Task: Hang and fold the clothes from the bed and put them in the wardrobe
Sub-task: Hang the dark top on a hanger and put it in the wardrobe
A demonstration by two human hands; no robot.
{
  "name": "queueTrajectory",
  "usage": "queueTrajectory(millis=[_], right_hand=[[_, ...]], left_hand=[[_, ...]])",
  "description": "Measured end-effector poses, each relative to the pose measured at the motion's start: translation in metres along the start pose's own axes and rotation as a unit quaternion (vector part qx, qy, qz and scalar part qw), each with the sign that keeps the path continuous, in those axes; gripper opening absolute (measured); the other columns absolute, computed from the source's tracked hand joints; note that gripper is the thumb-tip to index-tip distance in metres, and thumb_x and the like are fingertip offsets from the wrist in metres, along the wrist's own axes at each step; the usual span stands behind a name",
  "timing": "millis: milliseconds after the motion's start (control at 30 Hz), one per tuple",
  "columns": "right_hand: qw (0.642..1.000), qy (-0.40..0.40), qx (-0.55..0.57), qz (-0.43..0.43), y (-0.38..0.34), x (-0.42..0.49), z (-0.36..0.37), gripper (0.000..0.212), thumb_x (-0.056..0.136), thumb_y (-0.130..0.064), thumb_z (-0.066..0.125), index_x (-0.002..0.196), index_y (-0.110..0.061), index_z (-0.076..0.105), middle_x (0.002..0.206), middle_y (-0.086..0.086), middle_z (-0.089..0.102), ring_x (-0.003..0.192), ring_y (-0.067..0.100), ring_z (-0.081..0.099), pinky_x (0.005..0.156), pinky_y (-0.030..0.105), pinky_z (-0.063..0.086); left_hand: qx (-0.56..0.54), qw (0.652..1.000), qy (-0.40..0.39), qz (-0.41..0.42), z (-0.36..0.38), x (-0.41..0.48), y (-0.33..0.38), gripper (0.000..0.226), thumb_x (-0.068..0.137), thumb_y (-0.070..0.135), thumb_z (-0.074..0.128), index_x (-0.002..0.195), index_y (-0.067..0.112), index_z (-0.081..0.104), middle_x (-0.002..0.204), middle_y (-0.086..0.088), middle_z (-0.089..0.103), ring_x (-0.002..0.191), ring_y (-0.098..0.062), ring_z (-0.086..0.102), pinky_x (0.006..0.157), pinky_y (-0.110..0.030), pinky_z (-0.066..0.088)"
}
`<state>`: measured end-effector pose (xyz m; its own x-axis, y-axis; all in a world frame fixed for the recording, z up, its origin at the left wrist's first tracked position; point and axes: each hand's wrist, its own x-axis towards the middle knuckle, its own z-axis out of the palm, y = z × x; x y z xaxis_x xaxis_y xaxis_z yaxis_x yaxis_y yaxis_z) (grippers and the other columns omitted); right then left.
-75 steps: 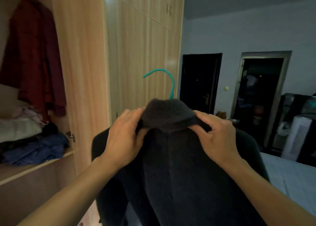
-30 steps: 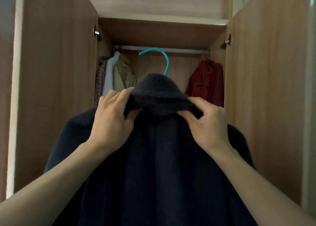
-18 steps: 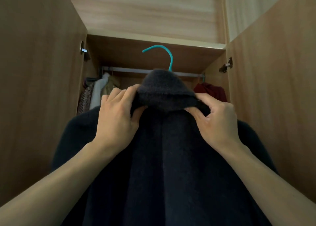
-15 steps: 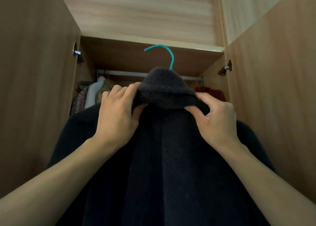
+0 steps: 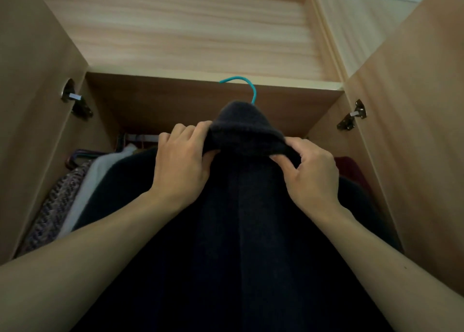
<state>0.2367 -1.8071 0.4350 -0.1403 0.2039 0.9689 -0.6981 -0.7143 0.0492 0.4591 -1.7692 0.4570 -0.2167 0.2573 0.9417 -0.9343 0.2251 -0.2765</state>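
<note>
Dark knit sweater on teal hanger held up at open wardrobe. Left hand and right hand each pinch folded collar, thumb beneath, fingers curled over knit, sweater body hanging down between forearms. Hanger hook rises above collar, just past fingertips; whether it is on rail cannot be told. Left of left hand: white garment, patterned knit. Right of right hand: red garment. Door hinges flank both hands.
</note>
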Motion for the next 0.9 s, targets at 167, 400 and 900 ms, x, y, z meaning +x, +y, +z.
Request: queueTrajectory(millis=[167,400,900], right_hand=[[0.999,0.032,0.028,0.003,0.046,0.008,0.065,0.023,0.091,-0.029,0.069,0.113,-0.021,0.069,0.099,-0.004,0.071,0.081,0.019,0.064,0.074,0.044,0.053],[0.998,0.055,-0.029,-0.012,0.091,0.018,0.13,0.019,0.092,-0.026,0.067,0.11,-0.019,0.069,0.093,0.0,0.069,0.086,0.026,0.06,0.077,0.043,0.049],[0.984,0.097,-0.132,-0.076,0.203,0.038,0.223,0.029,0.088,-0.021,0.068,0.116,-0.02,0.069,0.092,0.005,0.07,0.088,0.032,0.06,0.074,0.041,0.044]], left_hand=[[0.015,1.0,0.004,0.008,0.063,0.009,-0.024,0.039,0.093,0.025,0.062,0.13,0.017,0.054,0.108,-0.004,0.064,0.098,-0.029,0.051,0.079,-0.04,0.032],[-0.001,0.999,0.037,0.005,0.151,0.01,-0.061,0.038,0.091,0.022,0.063,0.128,0.014,0.055,0.113,-0.008,0.055,0.101,-0.031,0.053,0.077,-0.038,0.031],[-0.059,0.992,0.109,0.01,0.318,0.014,-0.1,0.036,0.09,0.024,0.057,0.125,0.015,0.055,0.112,-0.006,0.055,0.103,-0.027,0.053,0.074,-0.038,0.033]])
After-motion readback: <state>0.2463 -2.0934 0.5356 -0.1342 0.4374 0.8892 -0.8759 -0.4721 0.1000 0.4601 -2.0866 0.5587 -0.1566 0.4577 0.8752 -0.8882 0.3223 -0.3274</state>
